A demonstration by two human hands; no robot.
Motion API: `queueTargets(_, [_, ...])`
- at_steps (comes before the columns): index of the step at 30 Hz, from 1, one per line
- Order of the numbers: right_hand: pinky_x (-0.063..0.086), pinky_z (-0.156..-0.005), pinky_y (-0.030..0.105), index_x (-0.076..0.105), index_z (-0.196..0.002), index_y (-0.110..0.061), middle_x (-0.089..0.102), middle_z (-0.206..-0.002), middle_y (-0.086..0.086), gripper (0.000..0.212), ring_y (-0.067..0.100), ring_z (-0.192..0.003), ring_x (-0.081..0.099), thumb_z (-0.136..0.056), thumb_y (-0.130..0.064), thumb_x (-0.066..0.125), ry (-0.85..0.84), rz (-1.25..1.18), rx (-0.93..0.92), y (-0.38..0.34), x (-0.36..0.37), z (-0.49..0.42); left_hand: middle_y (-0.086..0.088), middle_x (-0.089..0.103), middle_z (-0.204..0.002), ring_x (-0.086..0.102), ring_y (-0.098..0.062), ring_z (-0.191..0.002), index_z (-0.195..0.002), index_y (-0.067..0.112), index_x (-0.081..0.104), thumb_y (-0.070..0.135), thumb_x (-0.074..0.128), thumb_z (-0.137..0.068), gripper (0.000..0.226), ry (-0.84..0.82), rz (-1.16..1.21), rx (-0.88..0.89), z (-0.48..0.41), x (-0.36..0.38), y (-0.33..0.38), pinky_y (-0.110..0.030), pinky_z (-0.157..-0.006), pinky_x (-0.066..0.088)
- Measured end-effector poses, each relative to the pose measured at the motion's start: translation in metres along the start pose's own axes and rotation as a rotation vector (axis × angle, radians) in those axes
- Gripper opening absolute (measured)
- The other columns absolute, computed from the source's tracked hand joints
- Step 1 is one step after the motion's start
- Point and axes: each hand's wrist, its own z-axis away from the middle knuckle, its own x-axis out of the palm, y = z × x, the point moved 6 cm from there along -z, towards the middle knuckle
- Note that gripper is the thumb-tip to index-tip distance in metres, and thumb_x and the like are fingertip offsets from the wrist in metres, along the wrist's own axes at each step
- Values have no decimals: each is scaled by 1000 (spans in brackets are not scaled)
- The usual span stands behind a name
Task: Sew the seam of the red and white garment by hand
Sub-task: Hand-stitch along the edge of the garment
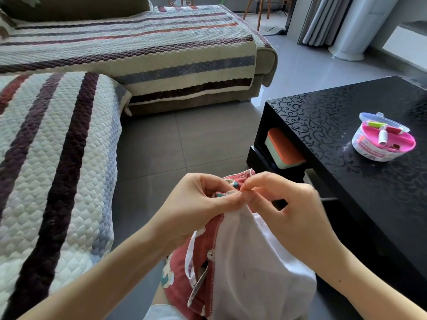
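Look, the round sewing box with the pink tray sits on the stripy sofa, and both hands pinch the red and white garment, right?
Not quite. The head view shows the round sewing box on the black table instead. The rest holds: the left hand and the right hand both pinch the red and white garment.

— Anything legible here?
— Hardly. The round sewing box (382,140) stands on the black table (335,125), well in from its left edge. A paper label (369,151) runs round its white wall, with red and dark print, but the characters are too small and blurred to read.
— And the red and white garment (242,262)?
— Small printed cartoon figures on the red cloth; I can make out no letters.
— Numbers, brands?
— None that can be read.
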Motion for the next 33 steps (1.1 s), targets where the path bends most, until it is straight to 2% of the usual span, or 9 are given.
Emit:
queueTargets(4, [50, -70, 37, 72, -77, -25, 66, -90, -13, 15, 11, -84, 64, -82, -37, 65, 149, 246, -213, -14, -13, -6, -21, 71, -78, 61, -20, -69, -75, 12, 78, 41, 77, -58, 33, -2, -38, 10, 1, 1, -1, -31, -68, 48])
queueTargets(8, [44, -75, 42, 71, -72, -12, 68, -83, -7, 14, 14, -83, 64, -86, -17, 67, 120, 265, -453, -27, -7, -1, -6, 70, -69, 63, -15, -66, -70, 12, 76, 20, 77, -72, 9, 20, -76, -12, 1, -1, -5, -30, -67, 52])
queueTargets(17, [53, -63, 32, 65, -78, -1, 64, -78, -1, 12, 10, -76, 63, -86, 6, 60, 22, -194, -215, -14, 0, -5, 6, 65, -61, 58, -7, -61, -66, 13, 74, 14, 73, -81, 14, 24, -168, -37, -1, -8, -6, -23, -63, 46])
queueTargets(20, [51, -64, 39, 62, -82, -10, 62, -78, 1, 10, 20, -69, 59, -88, -3, 59, 127, -308, -246, -24, -17, -13, 5, 62, -58, 54, -10, -59, -63, 13, 74, 14, 73, -80, 17, 79, -288, -95, -3, -14, -21, -25, -57, 43])
queueTargets(22, [53, -77, 47, 61, -84, -16, 64, -79, -2, 8, 22, -75, 62, -91, -11, 61, 151, -411, -256, -26, -28, -26, 9, 59, -54, 51, -10, -54, -60, 13, 74, 14, 71, -81, 21, 84, -270, -151, 0, -16, -31, -20, -50, 39])
queueTargets(25, [52, -91, 51, 52, -88, -15, 71, -83, 7, 8, 33, -90, 69, -90, -22, 54, -36, -707, 25, -5, -11, -44, 8, 66, -60, 57, -5, -54, -69, 9, 75, 11, 67, -85, 18, 10, -139, -171, 0, -14, -30, -14, -49, 42])
queueTargets(28, [57, -60, 30, 44, -86, -14, 61, -62, 5, 4, 19, -60, 65, -89, -16, 45, -206, -1114, 453, 29, 14, -50, 2, 71, -74, 63, -5, -69, -78, 7, 76, 18, 69, -83, 15, -90, -67, -138, 0, -11, -22, -15, -60, 47])
queueTargets(30, [41, -39, 16, 45, -83, -16, 46, -54, -3, 7, 7, -45, 46, -90, -15, 43, -210, -1180, 612, 53, 16, -59, 3, 71, -73, 63, -3, -70, -75, 8, 76, 26, 70, -76, 19, -123, -62, -114, 2, -10, -19, -13, -62, 46])
queueTargets(33, [23, -36, 15, 47, -82, -16, 33, -50, -6, 19, 5, -41, 29, -97, -10, 39, -95, -1033, 663, 100, 8, -85, 2, 70, -69, 63, -3, -65, -70, 7, 75, 22, 71, -70, 16, -162, -2, -127, 6, -9, -17, -13, -59, 47])
